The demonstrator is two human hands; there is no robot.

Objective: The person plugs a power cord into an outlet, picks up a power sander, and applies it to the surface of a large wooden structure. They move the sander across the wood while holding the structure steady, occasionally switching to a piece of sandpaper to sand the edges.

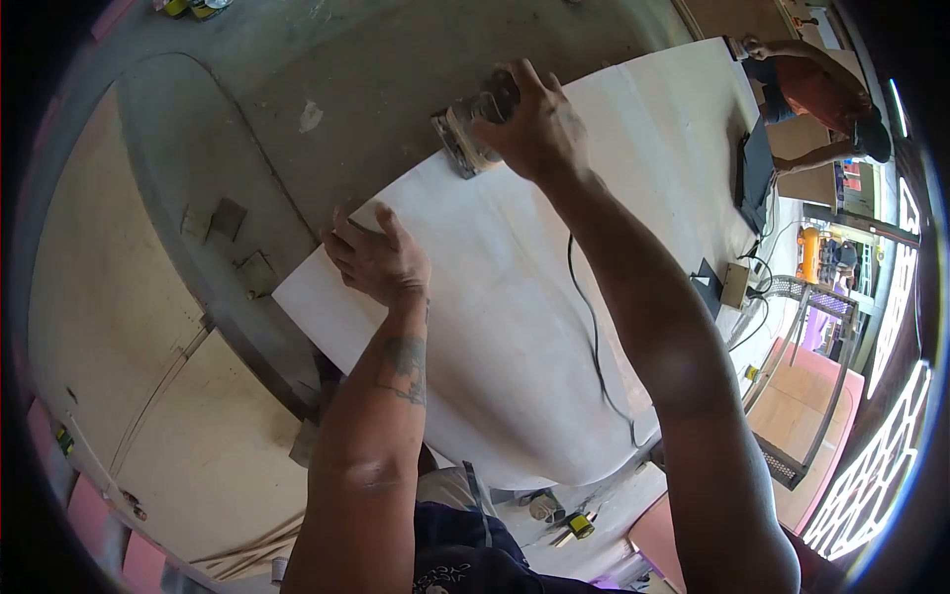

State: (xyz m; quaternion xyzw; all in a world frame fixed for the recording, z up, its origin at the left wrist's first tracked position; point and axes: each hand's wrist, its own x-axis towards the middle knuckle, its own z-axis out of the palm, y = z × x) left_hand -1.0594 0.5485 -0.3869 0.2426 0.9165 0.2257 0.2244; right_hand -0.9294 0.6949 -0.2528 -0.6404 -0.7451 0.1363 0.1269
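Note:
A large white board (pixel 495 327) with a pale, dusty surface lies in front of me. My right hand (pixel 544 129) is wrapped round an electric sander (pixel 465 134), which sits at the board's far edge and partly overhangs it. From the sander's side a dark cord (pixel 597 342) runs down across the board. Near the left corner, my left hand (pixel 381 257) rests at the board's edge, thumb apart from the fingers; its fingertips reach the edge and are partly hard to see.
Another person (pixel 821 94) works at the board's far right end, a hand on a small tool (pixel 735 48). A black flat object (pixel 754 178) lies at the right edge. A socket box (pixel 735 284) with cables and a metal frame (pixel 807 386) stand right. A pale curved panel (pixel 129 327) lies left.

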